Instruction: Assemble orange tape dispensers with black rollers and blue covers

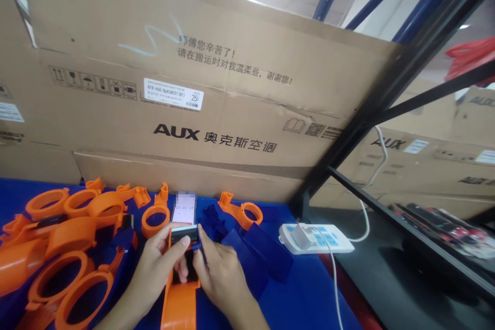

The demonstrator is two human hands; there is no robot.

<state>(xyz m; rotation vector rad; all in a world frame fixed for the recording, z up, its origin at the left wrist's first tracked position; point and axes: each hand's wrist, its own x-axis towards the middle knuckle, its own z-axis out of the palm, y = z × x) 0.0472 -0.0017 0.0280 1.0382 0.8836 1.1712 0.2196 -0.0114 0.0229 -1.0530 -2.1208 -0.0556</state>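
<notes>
Between my hands is an orange plastic tape dispenser [180, 307] with a black blade holder [184, 235] and a pale serrated edge across its top. My left hand [164, 258] grips it from the left, thumb lying on the black piece and other fingertips showing through the frame's opening. From the right, my right hand [222, 270] is closed on its side, with index finger and thumb at the blade end. A small dark blue bit shows by those fingertips; I cannot make out its shape. Just beyond stands a phone [184, 210] with a timer on screen.
Several orange dispenser frames [71, 234] are heaped at left, and single frames lie near the phone. Dark blue plastic parts [214, 224] rest right of it on the blue tabletop [305, 294]. A white power strip [317, 238] with cable lies at right. Cardboard [232, 108] walls the back.
</notes>
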